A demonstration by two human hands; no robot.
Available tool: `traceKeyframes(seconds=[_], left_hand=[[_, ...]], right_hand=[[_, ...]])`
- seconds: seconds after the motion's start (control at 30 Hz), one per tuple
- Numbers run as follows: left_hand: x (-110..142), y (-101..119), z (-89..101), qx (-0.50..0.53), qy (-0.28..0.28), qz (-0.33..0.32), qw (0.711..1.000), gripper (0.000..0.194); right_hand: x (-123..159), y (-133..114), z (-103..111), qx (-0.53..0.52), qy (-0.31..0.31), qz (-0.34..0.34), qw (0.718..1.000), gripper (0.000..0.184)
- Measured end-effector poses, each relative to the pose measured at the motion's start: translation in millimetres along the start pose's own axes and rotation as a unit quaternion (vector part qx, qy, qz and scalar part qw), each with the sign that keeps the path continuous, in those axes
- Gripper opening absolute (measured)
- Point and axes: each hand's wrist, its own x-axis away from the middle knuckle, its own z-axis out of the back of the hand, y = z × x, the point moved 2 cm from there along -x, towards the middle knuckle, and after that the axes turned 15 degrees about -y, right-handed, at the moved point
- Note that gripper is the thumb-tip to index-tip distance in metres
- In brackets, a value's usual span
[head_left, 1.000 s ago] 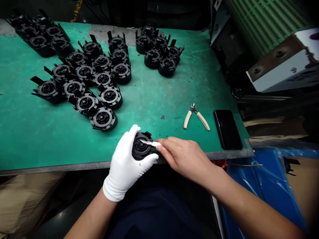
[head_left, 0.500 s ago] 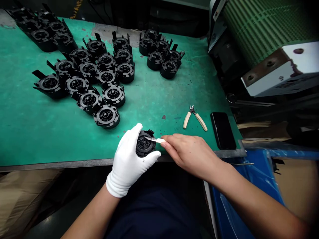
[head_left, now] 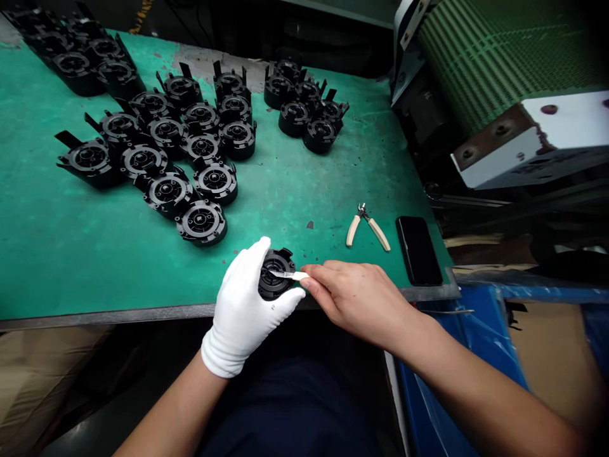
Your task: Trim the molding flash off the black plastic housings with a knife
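Observation:
My left hand, in a white glove, is closed round a round black plastic part held over the near edge of the green table. My right hand, bare, pinches a small knife with a pale handle; its blade tip rests on the face of the part. Both hands meet just in front of my lap.
Several identical black round parts stand in rows on the green mat at left and back centre. Cream-handled cutters and a black phone lie near the right edge. A machine with a green belt stands to the right; a blue bin sits below.
The hands have stayed together on the part. The blade has shifted slightly across the part's face, and the view has drifted a little.

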Motion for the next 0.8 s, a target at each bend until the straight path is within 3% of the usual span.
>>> traceKeyframes(seconds=[0.4,0.5,0.6,0.67,0.8], left_hand=[[2,0,-1.0,0.001,0.004,0.004,1.000,0.088],[1,-2,-1.9,0.006,0.001,0.004,1.000,0.091],[2,-2,-3.1,0.003,0.005,-0.008,1.000,0.094],[3,0,-3.3,0.000,0.017,-0.022,1.000,0.082],[7,7,-2.6,0.027,0.042,-0.050,0.997,0.040]], right_hand=[[-11,6,-3,-0.051,0.040,0.000,0.998,0.041],[-12,13,-7,-0.113,0.044,0.046,0.992,0.039],[-8,19,-16,-0.214,0.058,0.051,0.974,0.037],[-5,22,-24,-0.276,0.062,0.046,0.958,0.038],[-1,24,-35,-0.370,0.067,0.061,0.925,0.040]])
